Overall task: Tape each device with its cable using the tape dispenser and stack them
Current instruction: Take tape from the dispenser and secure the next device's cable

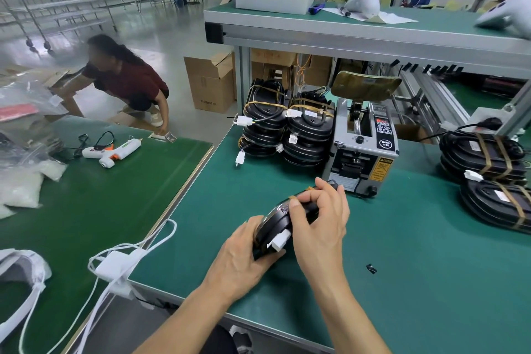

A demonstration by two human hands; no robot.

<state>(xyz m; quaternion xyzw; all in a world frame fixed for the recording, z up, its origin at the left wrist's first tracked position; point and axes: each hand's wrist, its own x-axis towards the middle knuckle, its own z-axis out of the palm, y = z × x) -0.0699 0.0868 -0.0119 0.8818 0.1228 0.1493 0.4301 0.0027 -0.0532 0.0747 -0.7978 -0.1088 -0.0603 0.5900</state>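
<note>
A black oval device [276,221] with a white connector [280,240] on its cable is tilted on edge above the green mat. My left hand [244,256] grips its near end from below. My right hand [321,217] curls over its top, pressing a strip of brown tape against it. The grey tape dispenser [362,149] stands just behind my hands. Two stacks of taped devices [287,126] stand left of the dispenser. More taped devices [488,169] lie at the right.
A small black scrap [371,268] lies on the mat [416,282] to the right. A glue gun [115,151] and white cables [120,261] lie on the left table. A person crouches on the floor [126,80] by cardboard boxes [211,82].
</note>
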